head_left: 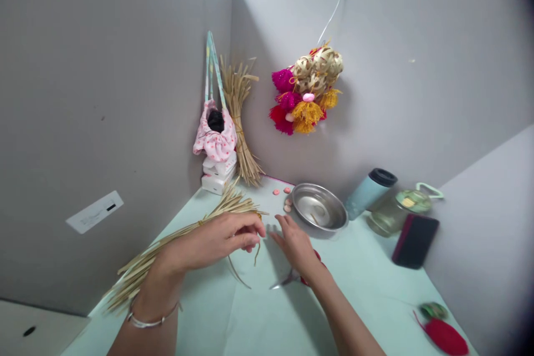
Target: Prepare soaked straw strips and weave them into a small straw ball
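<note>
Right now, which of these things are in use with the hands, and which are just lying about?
In use:
left hand pinching a straw strip
right hand
straw bundle
scissors

Lying about:
steel bowl
tumbler
glass jar
phone
hanging tassel ornament
red thread

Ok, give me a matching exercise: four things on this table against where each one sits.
Things:
1. steel bowl
2. scissors
3. straw bundle
4. black phone

Places:
A. under the right hand
B. beneath the left hand, along the table's left edge
C. beside the glass jar, right side
D. near the back wall, next to the teal tumbler

Pairs: 1-D, 2-A, 3-B, 4-C
</note>
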The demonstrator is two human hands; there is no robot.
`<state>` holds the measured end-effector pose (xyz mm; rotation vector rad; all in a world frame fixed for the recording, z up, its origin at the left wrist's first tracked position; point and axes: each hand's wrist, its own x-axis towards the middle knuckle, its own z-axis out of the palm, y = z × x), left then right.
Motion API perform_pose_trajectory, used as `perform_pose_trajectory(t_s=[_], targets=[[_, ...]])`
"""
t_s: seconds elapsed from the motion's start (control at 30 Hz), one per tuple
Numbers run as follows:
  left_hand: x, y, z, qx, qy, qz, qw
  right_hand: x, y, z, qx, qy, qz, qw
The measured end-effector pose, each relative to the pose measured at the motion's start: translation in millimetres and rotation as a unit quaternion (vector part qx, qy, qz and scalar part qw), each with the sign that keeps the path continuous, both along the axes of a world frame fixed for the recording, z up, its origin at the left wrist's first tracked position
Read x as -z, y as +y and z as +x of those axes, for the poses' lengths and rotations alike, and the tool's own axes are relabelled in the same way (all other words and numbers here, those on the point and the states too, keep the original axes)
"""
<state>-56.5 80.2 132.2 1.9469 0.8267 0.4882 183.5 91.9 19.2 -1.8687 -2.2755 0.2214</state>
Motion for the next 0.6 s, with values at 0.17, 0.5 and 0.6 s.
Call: perform_pose_trajectory(t_s=[0.17, 0.5, 0.6], targets=[[-1.0, 2.0, -11.6, -0.038, -0.017, -0.016, 0.999, 17.8, 14.9, -18.3, -0.001, -0.027, -0.048, 0.998], [2.7, 6.7, -10.1, -0.032, -0.027, 0.007, 0.999, 12.6, 25.8, -46.6, 0.042, 0.081, -0.023, 0.996], [1.6, 5.7, -10.5, -0.034, -0.023, 0.011, 0.999, 11.9, 27.1, -57.2, 0.046, 0.147, -0.027, 0.988]])
